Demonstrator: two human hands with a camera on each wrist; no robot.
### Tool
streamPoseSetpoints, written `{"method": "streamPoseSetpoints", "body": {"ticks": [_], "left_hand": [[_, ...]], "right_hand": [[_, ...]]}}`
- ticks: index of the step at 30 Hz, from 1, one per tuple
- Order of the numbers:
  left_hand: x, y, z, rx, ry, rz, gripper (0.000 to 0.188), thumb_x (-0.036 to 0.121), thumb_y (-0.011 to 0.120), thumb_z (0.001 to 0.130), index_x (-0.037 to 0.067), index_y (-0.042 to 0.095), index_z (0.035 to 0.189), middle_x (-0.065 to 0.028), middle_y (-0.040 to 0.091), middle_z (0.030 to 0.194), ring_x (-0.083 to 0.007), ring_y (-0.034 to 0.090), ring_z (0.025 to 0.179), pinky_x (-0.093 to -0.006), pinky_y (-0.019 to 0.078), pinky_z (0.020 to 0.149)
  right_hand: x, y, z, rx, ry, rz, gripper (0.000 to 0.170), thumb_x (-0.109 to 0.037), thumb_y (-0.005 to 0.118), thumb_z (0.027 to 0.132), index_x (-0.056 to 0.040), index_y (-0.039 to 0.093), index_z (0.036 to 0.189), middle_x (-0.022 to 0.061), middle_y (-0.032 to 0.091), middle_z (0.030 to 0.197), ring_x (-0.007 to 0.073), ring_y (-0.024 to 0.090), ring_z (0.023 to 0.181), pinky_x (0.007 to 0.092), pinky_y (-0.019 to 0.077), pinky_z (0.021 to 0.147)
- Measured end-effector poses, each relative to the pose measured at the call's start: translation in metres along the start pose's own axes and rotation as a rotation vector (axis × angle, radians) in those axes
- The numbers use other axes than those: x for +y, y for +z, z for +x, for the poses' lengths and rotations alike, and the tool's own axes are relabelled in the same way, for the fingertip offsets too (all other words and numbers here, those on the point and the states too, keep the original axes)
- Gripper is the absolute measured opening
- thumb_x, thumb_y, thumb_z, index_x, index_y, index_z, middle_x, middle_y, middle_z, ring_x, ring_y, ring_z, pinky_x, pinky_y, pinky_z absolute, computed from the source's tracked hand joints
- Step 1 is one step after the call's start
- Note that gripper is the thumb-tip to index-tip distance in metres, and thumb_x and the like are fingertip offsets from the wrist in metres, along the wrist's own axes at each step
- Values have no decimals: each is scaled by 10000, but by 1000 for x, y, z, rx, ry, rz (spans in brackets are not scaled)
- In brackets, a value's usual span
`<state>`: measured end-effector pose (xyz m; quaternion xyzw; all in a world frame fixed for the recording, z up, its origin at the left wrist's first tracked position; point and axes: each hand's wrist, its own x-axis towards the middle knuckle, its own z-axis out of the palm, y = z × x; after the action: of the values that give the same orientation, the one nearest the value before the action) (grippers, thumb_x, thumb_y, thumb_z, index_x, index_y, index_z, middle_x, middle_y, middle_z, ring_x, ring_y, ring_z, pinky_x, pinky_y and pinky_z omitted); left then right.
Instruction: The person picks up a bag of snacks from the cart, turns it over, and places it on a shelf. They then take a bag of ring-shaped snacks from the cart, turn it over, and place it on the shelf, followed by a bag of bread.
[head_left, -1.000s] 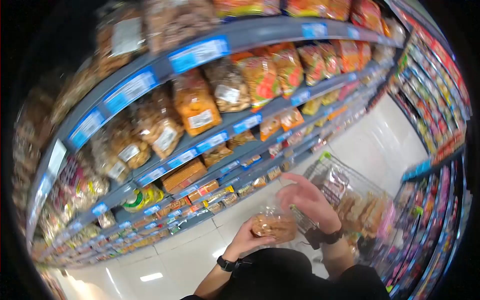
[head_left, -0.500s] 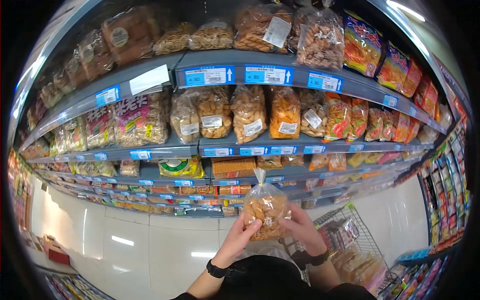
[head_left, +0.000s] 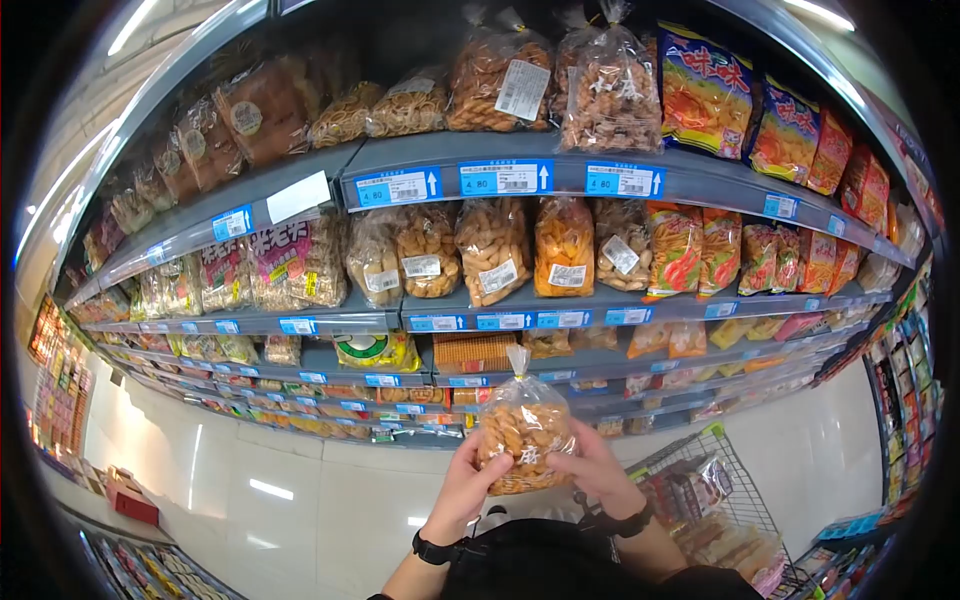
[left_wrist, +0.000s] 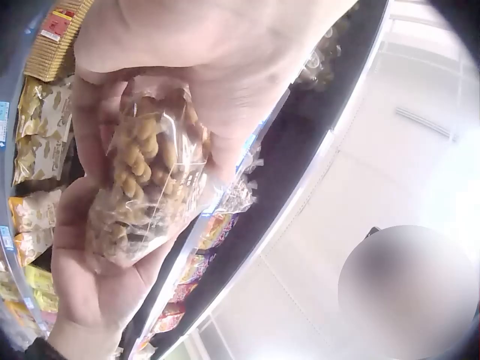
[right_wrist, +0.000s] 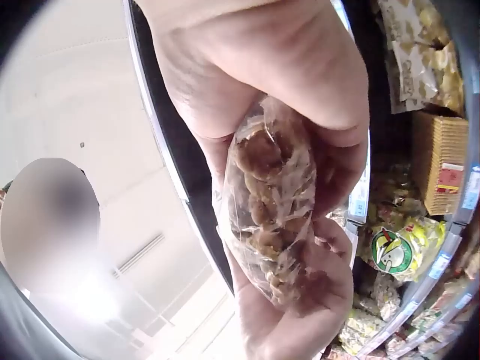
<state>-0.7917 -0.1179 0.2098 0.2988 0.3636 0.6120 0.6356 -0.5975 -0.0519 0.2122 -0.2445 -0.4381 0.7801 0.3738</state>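
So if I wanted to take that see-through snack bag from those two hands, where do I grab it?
Probably pinch the gathered neck of the snack bag, coming from above. It's narrow and sticks up free, while the left hand and right hand cover the bag's lower sides. The body looks lumpy and wide, so it seems harder to pinch.

Price labels (head_left: 505, 177) line shelves; a cart (head_left: 735, 470) stands nearby.
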Motion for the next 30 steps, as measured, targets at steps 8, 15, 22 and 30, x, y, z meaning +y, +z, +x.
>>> {"method": "streamPoseSetpoints", "body": {"ticks": [8,15,22,30], "left_hand": [[-10,9,7,13,5,-25,391,68,647,937,26,498,1296,-46,622,1201,-97,593,1057,-252,482,898],[-8,14,9,44,91,-16,403,47,648,931,8,496,1302,-50,637,1173,-106,592,1061,-256,488,892],[-10,6,11,29,143,122,438,13,670,900,-25,521,1309,-87,625,1217,-148,575,1141,-282,484,946],[-7,-1,14,-54,180,180,561,6,708,866,-10,471,1374,-116,490,1398,-209,466,1302,-354,419,1068]], "right_hand": [[-4,-17,-6,121,-7,209,583,5,635,895,18,392,1425,100,558,1331,188,567,1187,351,472,1004],[-3,-31,-10,-68,43,226,568,40,596,906,19,371,1427,123,552,1337,227,566,1203,398,485,1005],[8,-32,-10,-1,3,255,565,43,588,905,18,372,1426,132,551,1341,242,563,1214,406,485,1005],[-6,-25,-8,91,-66,251,557,-10,616,906,9,395,1417,111,563,1315,217,575,1175,378,514,941]]}}
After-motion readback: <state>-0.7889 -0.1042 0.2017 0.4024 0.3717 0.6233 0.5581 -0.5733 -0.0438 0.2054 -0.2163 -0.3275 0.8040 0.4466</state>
